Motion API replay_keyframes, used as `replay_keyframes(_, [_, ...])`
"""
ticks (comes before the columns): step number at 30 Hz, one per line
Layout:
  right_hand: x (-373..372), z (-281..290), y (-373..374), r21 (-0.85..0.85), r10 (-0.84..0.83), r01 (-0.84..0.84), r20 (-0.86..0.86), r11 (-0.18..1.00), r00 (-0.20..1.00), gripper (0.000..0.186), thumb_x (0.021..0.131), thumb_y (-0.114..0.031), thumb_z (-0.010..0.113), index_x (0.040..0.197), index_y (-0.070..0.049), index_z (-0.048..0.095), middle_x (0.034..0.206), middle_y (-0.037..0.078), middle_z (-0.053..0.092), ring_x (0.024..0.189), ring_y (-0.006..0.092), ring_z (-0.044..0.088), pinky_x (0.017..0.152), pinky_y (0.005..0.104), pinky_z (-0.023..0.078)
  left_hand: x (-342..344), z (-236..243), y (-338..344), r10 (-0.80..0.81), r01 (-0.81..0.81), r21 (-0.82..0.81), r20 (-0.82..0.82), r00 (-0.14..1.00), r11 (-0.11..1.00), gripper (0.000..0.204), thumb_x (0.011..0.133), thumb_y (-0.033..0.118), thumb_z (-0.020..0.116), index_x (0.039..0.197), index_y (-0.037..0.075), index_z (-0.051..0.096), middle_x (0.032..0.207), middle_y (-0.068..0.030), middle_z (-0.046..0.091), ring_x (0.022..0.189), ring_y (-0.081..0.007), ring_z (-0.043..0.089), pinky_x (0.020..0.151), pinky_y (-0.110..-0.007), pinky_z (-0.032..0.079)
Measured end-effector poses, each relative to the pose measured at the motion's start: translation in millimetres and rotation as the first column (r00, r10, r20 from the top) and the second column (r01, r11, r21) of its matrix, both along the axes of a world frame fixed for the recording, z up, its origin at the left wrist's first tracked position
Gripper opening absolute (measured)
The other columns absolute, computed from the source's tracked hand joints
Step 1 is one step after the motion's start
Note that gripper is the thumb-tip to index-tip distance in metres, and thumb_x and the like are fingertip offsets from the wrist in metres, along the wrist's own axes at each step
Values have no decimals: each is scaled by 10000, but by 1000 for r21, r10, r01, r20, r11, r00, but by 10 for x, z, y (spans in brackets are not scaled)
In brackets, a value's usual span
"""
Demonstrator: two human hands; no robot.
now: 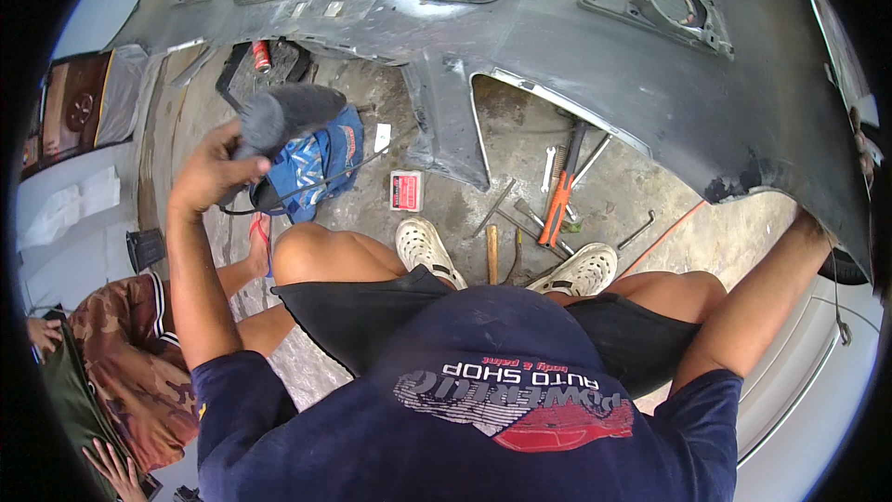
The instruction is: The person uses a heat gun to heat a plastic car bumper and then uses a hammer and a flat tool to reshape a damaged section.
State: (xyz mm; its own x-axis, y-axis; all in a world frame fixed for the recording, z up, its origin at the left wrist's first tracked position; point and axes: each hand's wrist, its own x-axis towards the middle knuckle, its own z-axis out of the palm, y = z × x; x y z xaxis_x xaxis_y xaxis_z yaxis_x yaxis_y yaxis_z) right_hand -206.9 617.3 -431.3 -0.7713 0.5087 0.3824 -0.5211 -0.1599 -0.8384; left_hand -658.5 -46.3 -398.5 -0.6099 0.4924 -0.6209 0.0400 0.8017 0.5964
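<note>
My left hand (223, 163) grips a dark grey, cylindrical power tool (288, 112) with a cord, held over a blue bag (319, 153). A large grey car bumper (548, 33), with a grille and a round fitting, spans the upper view; its lower edge has a cutout and scuffs. My right forearm rises behind the bumper's right end, where the fingers of my right hand (862, 141) show on the edge, partly hidden.
An orange-handled hammer (557, 195), wrenches (548, 167), a wooden handle (493, 251), a red-and-white box (406, 190) and a red can (261, 56) lie on concrete. A co-worker in camouflage shorts (139, 363) is at left. A white car (799, 363) stands at right.
</note>
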Motion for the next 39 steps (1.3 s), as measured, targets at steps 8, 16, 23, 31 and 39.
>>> replay_keyframes(8, [-85, 162, -391, -95, 109, -110, -21, 989, 994, 582, 1099, -387, 414, 1539, -10, 472, 1633, 182, 446, 1542, 341, 371, 1311, 487, 208, 412, -1511, 67, -744, 651, -363, -269, 611, 666, 973, 845, 148, 813, 1677, 195, 311, 1405, -212, 641, 1191, -438, 659, 1019, -472, 546])
replay_keyframes(16, [188, -258, -870, -287, -438, 527, 322, 800, 840, 566, 1089, -329, 472, 1574, -39, 453, 1629, 163, 463, 1509, 310, 416, 1292, 455, 256, 202, -2731, 163, -828, 758, -377, -419, 373, 533, 843, 951, 142, 659, 1691, 171, 255, 1320, -164, 638, 1083, -390, 691, 951, -484, 563])
replay_keyframes(23, [685, -1119, -1291, -81, -450, 696, 709, 713, 543, 512, 1098, -329, 461, 1537, -70, 511, 1537, 129, 554, 1383, 304, 540, 1169, 515, 418, 621, -3547, 49, -857, 974, -145, -509, 77, 173, 793, 980, 102, 536, 1695, 286, 248, 1233, -91, 660, 955, -332, 707, 869, -408, 601])
replay_keyframes(31, [356, -2338, -2305, 198, -215, 172, 973, 965, 88, 294, 1043, -265, 609, 1238, -77, 721, 1146, 65, 751, 987, 187, 688, 887, 344, 536, 945, -3844, 203, -954, 997, -71, -301, -8, 15, 848, 956, 146, 642, 1688, 354, 269, 1483, -78, 596, 1282, -298, 631, 1121, -460, 480])
replay_keyframes(39, [-519, -3775, -3083, 203, -314, -353, 904, 913, -290, 999, 871, -474, 805, 1591, 17, 318, 1323, 325, 676, 1244, 453, 664, 1055, 474, 532, 485, -2946, 614, -920, 918, -55, -32, 392, 393, 680, 894, 347, 792, 1503, 127, 584, 1377, -161, 672, 1278, -334, 633, 1074, -441, 511])
